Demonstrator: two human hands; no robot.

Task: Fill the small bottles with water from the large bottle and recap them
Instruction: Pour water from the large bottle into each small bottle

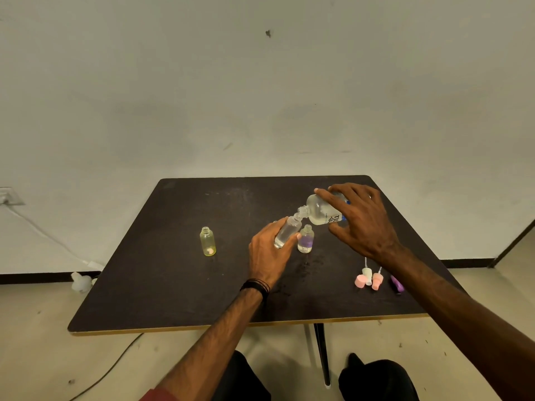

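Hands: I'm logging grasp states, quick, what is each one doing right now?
Left hand: holding a small clear bottle, tilted toward the large bottle's mouth.
Right hand: holding the large bottle, tipped to pour.

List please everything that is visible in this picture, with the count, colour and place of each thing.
large bottle: 1, clear with a label, tilted above the table, mouth at the small bottle's mouth
small clear bottle: 1, tilted, held above the table centre
small purple-tinted bottle: 1, upright, uncapped, table centre
small yellow-tinted bottle: 1, upright, uncapped, left of centre
spray caps: pink and white, lying at the table's right
purple cap: 1, right of the spray caps
table: 1, dark top
wall socket: 1, white, left wall
left hand: grips the small clear bottle
right hand: holds the large bottle
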